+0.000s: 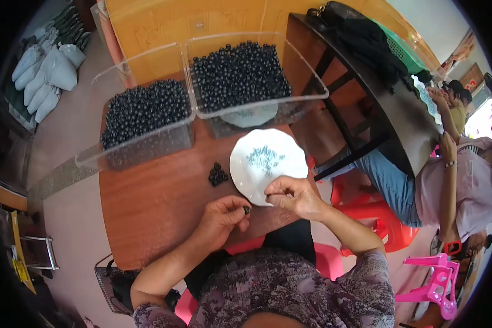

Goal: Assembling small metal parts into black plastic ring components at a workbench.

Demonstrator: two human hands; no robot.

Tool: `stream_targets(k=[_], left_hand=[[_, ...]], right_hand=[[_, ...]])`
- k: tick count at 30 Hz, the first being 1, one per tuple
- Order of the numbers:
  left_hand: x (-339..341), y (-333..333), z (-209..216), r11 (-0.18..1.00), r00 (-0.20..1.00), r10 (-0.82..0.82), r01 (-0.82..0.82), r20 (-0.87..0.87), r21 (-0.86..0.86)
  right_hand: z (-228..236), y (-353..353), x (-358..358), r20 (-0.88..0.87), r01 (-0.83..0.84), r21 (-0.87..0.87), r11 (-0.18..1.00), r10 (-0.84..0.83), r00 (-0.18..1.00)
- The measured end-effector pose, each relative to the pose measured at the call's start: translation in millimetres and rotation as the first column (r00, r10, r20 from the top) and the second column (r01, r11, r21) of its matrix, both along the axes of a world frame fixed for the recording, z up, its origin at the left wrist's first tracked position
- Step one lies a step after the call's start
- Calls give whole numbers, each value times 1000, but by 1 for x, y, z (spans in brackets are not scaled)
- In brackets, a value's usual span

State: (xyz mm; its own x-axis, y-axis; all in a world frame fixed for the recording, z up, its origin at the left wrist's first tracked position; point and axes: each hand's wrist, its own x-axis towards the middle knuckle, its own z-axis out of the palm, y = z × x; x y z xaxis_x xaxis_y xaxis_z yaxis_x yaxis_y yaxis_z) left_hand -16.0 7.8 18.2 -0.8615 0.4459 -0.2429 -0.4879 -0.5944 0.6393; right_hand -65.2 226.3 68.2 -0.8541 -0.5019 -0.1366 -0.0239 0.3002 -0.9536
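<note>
My left hand (218, 221) pinches a small black ring-shaped part (247, 210) between thumb and fingertips, just off the plate's near edge. Over the near right rim of a white scalloped plate (240, 174), my right hand (296, 198) is closed in a pinch; what its fingertips hold is too small to make out. Tiny blue-green bits (265, 157) show in the middle of the plate. Left of the plate, a little heap of black parts (217, 175) of the same kind lies on the reddish-brown table (147, 218).
Two clear plastic boxes (154, 154) full of black parts stand along the table's far side. A dark table (388, 98) is at right, with a green basket (402, 49). Another person (454, 186) sits there. Pink stool (434, 279) lower right; white sacks (49, 74) far left.
</note>
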Motion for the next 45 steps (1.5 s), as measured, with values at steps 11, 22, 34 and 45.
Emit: stream_targets(k=[11,22,34,45], left_hand=[[23,24,14,958,974,225,-214,-35,192],[45,28,11,939,948,315,-306,-36,157],[43,24,7,954,961,274,-268,-26,135],[42,23,1,945,959,277,-282,53,166]], right_hand=[[13,-25,35,215,132,-434,891,-39,976],[11,-38,51,39,66,-514,855,-53,998],[4,-34,47,-41,41,-359,933,-59,997],[-3,-47,55,-584,103,-21,994,-96,806]])
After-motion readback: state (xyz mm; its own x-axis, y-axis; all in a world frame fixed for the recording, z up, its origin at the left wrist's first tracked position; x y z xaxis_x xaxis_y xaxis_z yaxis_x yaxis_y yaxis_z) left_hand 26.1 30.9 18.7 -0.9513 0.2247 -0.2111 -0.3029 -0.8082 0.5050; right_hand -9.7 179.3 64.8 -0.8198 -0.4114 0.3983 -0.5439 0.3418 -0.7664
